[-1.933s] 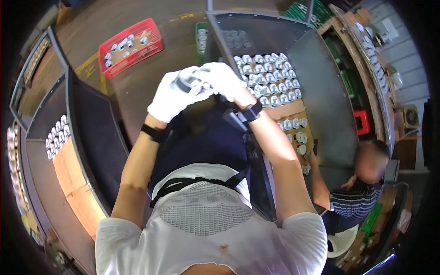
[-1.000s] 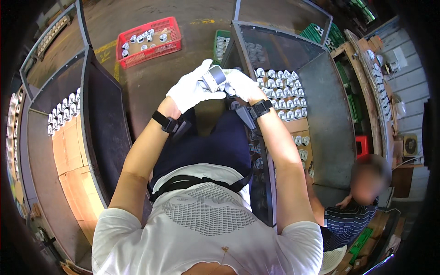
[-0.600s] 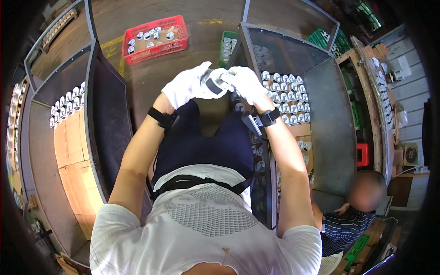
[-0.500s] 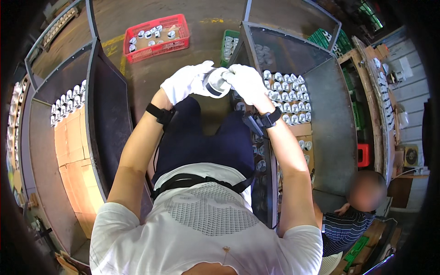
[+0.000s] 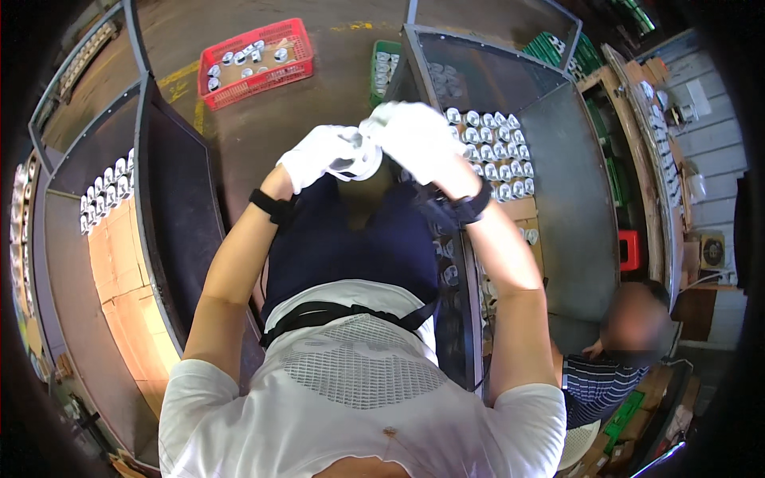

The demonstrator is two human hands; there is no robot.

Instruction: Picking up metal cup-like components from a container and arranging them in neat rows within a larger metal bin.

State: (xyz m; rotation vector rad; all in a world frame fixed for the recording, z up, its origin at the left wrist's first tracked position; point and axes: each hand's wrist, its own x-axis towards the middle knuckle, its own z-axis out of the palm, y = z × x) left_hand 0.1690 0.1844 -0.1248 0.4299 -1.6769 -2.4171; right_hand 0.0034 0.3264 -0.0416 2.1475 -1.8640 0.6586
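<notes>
Red crate (image 5: 259, 60) on floor ahead; green crate (image 5: 385, 68) beside it; seated person (image 5: 617, 358) lower right.

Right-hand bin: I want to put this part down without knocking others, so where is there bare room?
The right bin is crowded with round metal parts along its left side; its right half is bare grey sheet. The floor between the red crate and both gloved hands, left hand and right hand, is also bare.
</notes>
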